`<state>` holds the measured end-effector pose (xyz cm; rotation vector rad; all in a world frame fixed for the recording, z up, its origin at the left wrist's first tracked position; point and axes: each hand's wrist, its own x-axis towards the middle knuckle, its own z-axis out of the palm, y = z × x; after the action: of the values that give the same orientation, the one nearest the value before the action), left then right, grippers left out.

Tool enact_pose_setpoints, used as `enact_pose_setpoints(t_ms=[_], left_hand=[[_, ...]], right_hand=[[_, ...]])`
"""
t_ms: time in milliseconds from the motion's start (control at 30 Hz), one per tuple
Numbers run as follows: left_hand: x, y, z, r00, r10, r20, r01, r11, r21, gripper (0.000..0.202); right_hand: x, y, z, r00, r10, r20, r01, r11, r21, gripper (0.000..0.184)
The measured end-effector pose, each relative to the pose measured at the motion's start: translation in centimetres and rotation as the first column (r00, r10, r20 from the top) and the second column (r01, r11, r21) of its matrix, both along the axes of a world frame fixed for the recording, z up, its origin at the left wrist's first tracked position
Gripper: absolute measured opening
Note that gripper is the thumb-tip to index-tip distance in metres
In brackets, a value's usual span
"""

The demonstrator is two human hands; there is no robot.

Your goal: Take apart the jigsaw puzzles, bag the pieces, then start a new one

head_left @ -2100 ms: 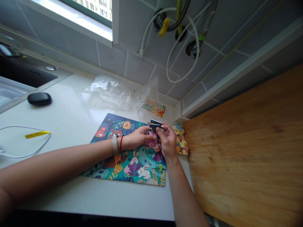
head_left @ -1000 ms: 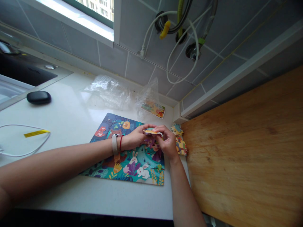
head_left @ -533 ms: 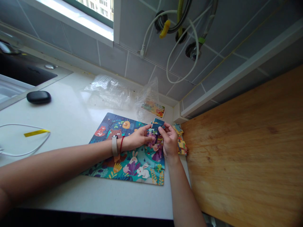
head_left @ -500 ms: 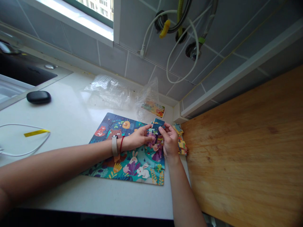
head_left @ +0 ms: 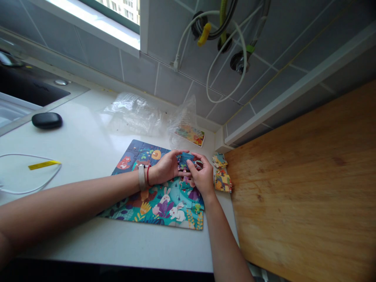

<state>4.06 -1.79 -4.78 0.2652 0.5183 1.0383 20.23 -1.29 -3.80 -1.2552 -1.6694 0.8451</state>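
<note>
A jigsaw puzzle [head_left: 173, 199] with rabbits, plants and other animals lies partly joined on the white counter. Over its upper right part, my left hand [head_left: 164, 166] is turned palm up, its fingers closed around a few jigsaw pieces [head_left: 185, 158]. My right hand [head_left: 202, 174] meets it from the right, thumb and fingers pinching the same dark blue pieces. How many pieces are held cannot be made out. The puzzle area beneath both hands is partly hidden.
Loose yellow pieces [head_left: 223, 182] lie right of the puzzle beside a wooden board [head_left: 305, 184]. Behind are clear plastic wrapping [head_left: 135, 113] and a picture card [head_left: 190, 135]. A black oval object [head_left: 47, 120] and a white cable [head_left: 58, 170] sit at left.
Both hands have moved slightly left with the pieces. My left palm has rolled upward, and the loose yellow pieces at right show more fully.
</note>
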Motion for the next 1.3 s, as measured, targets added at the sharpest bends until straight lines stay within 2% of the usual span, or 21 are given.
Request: enact_pose_setpoints(t_ms=[133, 267, 367, 433, 467, 533, 633, 700, 800, 867, 967, 1133, 1233, 1300], left_hand=[[0.1, -0.4, 0.2, 0.995, 0.03, -0.1, -0.022, 0.997, 0.078, 0.04], [0.1, -0.5, 0.0, 0.995, 0.05, -0.082, -0.041, 0.993, 0.109, 0.038], [0.1, -0.4, -0.1, 0.996, 0.053, -0.076, -0.044, 0.992, 0.121, 0.04], [0.0, -0.3, -0.1, 0.996, 0.046, -0.079, -0.036, 0.991, 0.126, 0.043], [0.0, -0.3, -0.1, 0.996, 0.042, -0.078, -0.032, 0.991, 0.131, 0.043], [0.0, -0.3, 0.0, 0.996, 0.049, -0.073, -0.038, 0.989, 0.141, 0.043], [-0.1, -0.3, 0.0, 0.993, 0.092, -0.079, -0.079, 0.986, 0.146, 0.048], [-0.1, -0.3, 0.0, 0.99, 0.112, -0.09, -0.098, 0.984, 0.149, 0.05], [0.1, -0.3, -0.2, 0.985, 0.145, -0.088, -0.13, 0.979, 0.159, 0.044], [0.1, -0.2, -0.3, 0.982, 0.169, -0.08, -0.156, 0.976, 0.154, 0.04], [0.0, -0.1, -0.2, 0.984, 0.165, -0.074, -0.152, 0.977, 0.153, 0.037], [-0.2, -0.3, 0.2, 0.993, 0.117, -0.033, -0.112, 0.986, 0.125, 0.045], [-0.3, -0.3, 0.4, 0.992, 0.12, -0.028, -0.116, 0.988, 0.104, 0.057], [-0.3, -0.2, 0.4, 0.993, 0.113, -0.038, -0.108, 0.988, 0.108, 0.054]], right_hand=[[0.1, 0.0, 0.2, 0.989, 0.017, 0.147, -0.034, 0.993, 0.11, 0.031], [0.9, 0.2, 1.3, 0.972, -0.003, 0.233, -0.034, 0.987, 0.155, 0.035], [1.7, -0.3, 2.5, 0.962, 0.002, 0.274, -0.022, 0.997, 0.07, 0.033], [2.2, -1.1, 3.2, 0.936, 0.083, 0.342, -0.068, 0.996, -0.056, 0.035], [2.5, -1.5, 3.5, 0.913, 0.107, 0.393, -0.062, 0.99, -0.125, 0.045], [3.0, -2.7, 4.0, 0.869, 0.066, 0.49, 0.016, 0.987, -0.16, 0.064], [3.7, -4.8, 4.9, 0.754, 0.038, 0.656, 0.064, 0.989, -0.13, 0.064], [4.0, -6.2, 5.6, 0.668, 0.138, 0.731, 0.001, 0.982, -0.186, 0.063], [4.3, -7.9, 6.3, 0.582, 0.302, 0.755, -0.091, 0.947, -0.309, 0.081], [4.4, -8.4, 6.5, 0.523, 0.333, 0.784, -0.084, 0.936, -0.342, 0.09], [4.5, -8.0, 6.4, 0.448, 0.31, 0.839, -0.026, 0.942, -0.334, 0.095], [4.3, -6.0, 6.3, 0.398, 0.391, 0.83, -0.075, 0.915, -0.396, 0.091], [3.8, -5.0, 6.4, 0.318, 0.365, 0.875, 0.026, 0.919, -0.393, 0.093], [3.5, -4.6, 6.5, 0.286, 0.376, 0.881, 0.077, 0.908, -0.413, 0.095]])
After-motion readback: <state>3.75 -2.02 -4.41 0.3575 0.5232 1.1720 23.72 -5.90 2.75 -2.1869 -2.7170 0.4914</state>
